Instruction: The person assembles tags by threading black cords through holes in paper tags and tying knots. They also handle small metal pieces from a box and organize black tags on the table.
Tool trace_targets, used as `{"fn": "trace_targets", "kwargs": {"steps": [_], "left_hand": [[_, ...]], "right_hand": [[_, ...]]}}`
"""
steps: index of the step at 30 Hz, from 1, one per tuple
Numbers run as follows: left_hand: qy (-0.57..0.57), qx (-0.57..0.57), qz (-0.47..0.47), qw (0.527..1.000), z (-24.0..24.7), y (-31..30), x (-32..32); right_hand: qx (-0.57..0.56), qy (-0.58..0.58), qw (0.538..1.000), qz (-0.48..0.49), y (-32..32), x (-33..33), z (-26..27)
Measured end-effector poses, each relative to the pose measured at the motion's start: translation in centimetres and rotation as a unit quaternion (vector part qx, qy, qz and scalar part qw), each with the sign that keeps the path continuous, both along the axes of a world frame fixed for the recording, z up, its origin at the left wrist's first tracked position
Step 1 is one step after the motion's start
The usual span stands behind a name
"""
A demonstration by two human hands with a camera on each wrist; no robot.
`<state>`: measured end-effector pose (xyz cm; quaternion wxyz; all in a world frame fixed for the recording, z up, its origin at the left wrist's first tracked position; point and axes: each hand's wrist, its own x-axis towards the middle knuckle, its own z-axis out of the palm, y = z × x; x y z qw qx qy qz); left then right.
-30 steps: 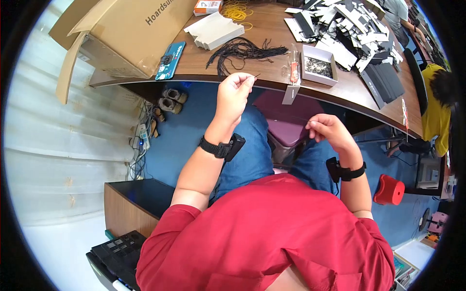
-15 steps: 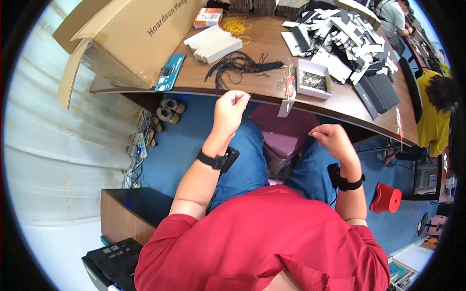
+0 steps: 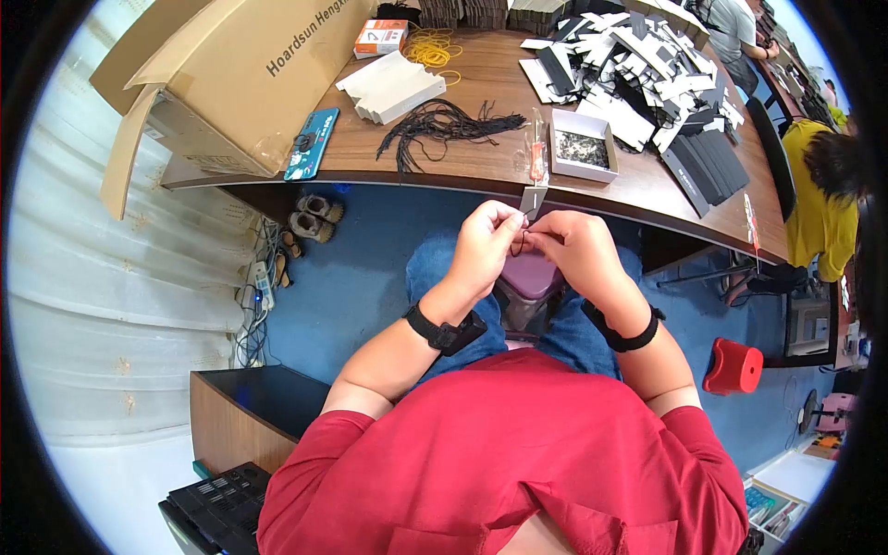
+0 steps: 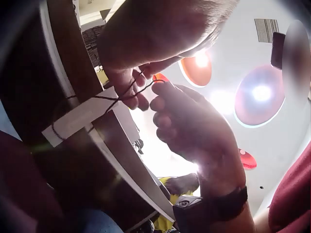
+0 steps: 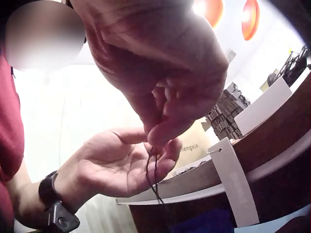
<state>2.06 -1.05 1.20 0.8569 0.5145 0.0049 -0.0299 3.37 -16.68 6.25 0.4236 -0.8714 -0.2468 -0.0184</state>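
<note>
In the head view both hands meet in front of the desk edge, above the lap. The left hand (image 3: 485,244) and the right hand (image 3: 581,250) each pinch a thin black cord (image 3: 518,242). In the left wrist view the cord (image 4: 127,97) crosses over itself and loops between the fingers. From the right wrist view, two strands (image 5: 152,174) hang below the pinching fingertips. A hanging tag (image 3: 534,200) juts over the desk edge just beyond the hands. Behind, a bundle of black cords (image 3: 444,128) lies on the desk.
On the desk stand a cardboard box (image 3: 242,88), a blue packet (image 3: 313,144), stacked white strips (image 3: 392,88), yellow bands (image 3: 431,46), a small open box (image 3: 583,146) and a heap of black and white tags (image 3: 638,74). A red stool (image 3: 733,366) is at right.
The hands were apart and have come together, the left moving right and the right moving left. The cord now forms a loop between them.
</note>
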Motion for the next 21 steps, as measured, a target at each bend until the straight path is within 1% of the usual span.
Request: {"fn": "trace_targets", "kwargs": {"steps": [2,5,6,9,11,14,17,21], "left_hand": [[0.019,0.011,-0.001,1.0,0.4,-0.2,-0.3],[0.008,0.082,-0.036,0.996,0.2,0.3,-0.3],[0.005,0.101,-0.027,0.994,-0.1,0.4,-0.3],[-0.017,0.15,0.006,0.988,-0.6,0.5,-0.2],[-0.043,0.173,0.034,0.983,-0.5,0.3,-0.3],[-0.079,0.17,0.042,0.981,-1.4,0.2,0.0],[-0.058,0.189,0.021,0.98,-1.6,0.4,-0.1],[-0.055,0.173,0.015,0.983,-1.6,0.3,-0.1]], "right_hand": [[0.001,0.015,1.0,-0.015,0.0,0.2,-0.1],[-0.022,0.005,0.999,-0.028,0.0,0.2,0.6],[-0.033,-0.004,0.999,-0.031,0.0,0.2,0.9],[-0.006,-0.023,0.999,-0.027,-0.1,0.6,-0.3],[0.007,0.002,1.0,-0.024,-0.1,0.5,-0.2],[-0.001,0.011,1.0,-0.021,-0.3,0.6,-0.2],[0.003,0.033,0.999,-0.041,-0.3,0.6,0.1],[0.007,0.058,0.997,-0.05,-0.3,0.6,0.4]]}}
